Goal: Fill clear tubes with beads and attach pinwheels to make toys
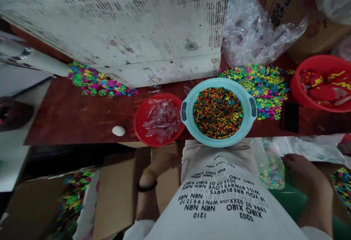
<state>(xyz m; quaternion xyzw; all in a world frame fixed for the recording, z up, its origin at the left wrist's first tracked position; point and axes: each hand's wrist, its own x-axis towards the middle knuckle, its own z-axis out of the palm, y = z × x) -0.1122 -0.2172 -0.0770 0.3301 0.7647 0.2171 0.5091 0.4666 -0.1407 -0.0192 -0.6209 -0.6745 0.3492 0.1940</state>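
On the red-brown table (60, 119), plastic pinwheels (255, 86) lie heaped beside the teal basin (189, 99); the right hand (301, 168), fingers together, touches a filled bag (271, 168) below it; the left hand (160, 163) shows no clear pinch.

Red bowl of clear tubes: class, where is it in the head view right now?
In the head view, the red bowl sits on the brown table, just left of the teal bowl of beads, with a white lump further left.
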